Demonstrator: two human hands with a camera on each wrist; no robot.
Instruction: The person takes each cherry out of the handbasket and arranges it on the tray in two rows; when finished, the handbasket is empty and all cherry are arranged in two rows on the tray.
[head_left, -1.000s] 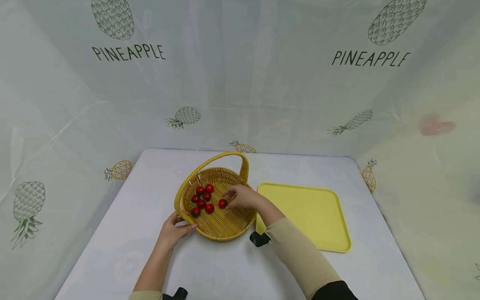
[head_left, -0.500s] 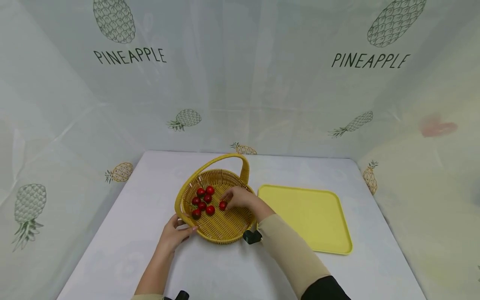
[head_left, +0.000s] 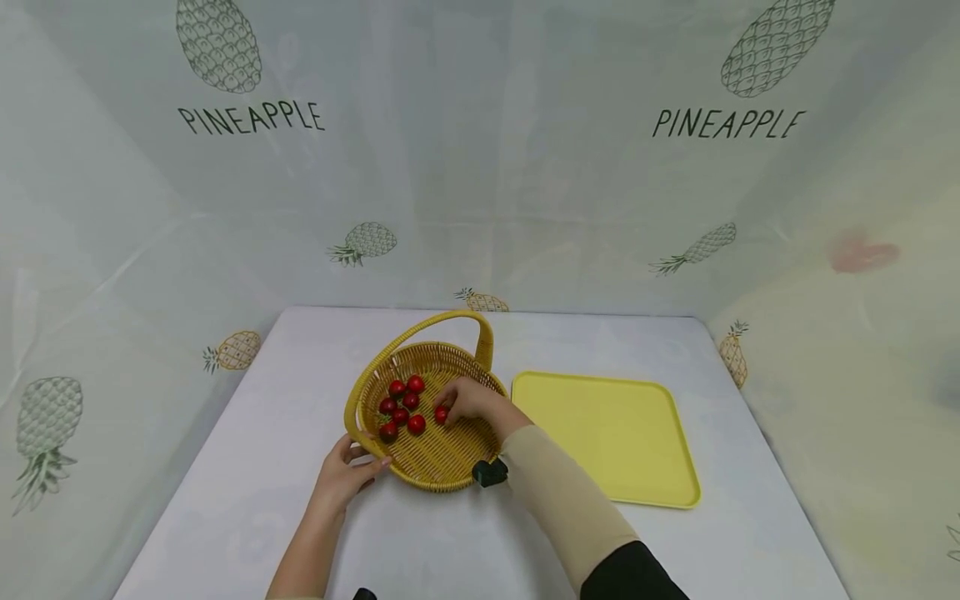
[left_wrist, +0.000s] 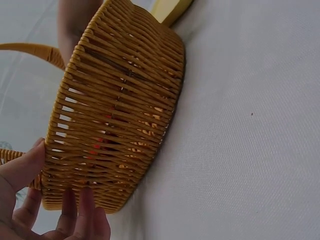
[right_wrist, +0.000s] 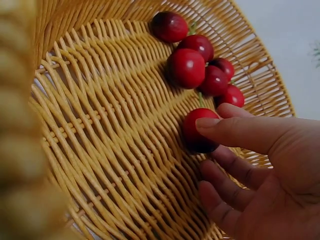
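Note:
A yellow woven basket (head_left: 442,477) with an arched handle (head_left: 408,332) stands on the white table. My left hand (head_left: 341,479) grips its near left rim; in the left wrist view the thumb lies at the rim by the handle's base and the fingertips (left_wrist: 86,202) are against the woven side. Inside the basket, my right hand (head_left: 468,400) pinches a red cherry (right_wrist: 197,131) between thumb and fingers, low over the wicker floor. Several more cherries (right_wrist: 186,68), some with green stems, lie bunched in the basket's left half.
A flat yellow tray (head_left: 607,437) lies to the right of the basket, close to its rim. Behind the white table (head_left: 247,500) hangs a pale curtain (head_left: 480,150) printed with pineapples. A dark wrist device (head_left: 490,472) sits under the right sleeve, near the basket's front rim.
My right hand's fingers have closed in on the single cherry, and the right forearm has shifted slightly left. My left hand keeps its place on the rim.

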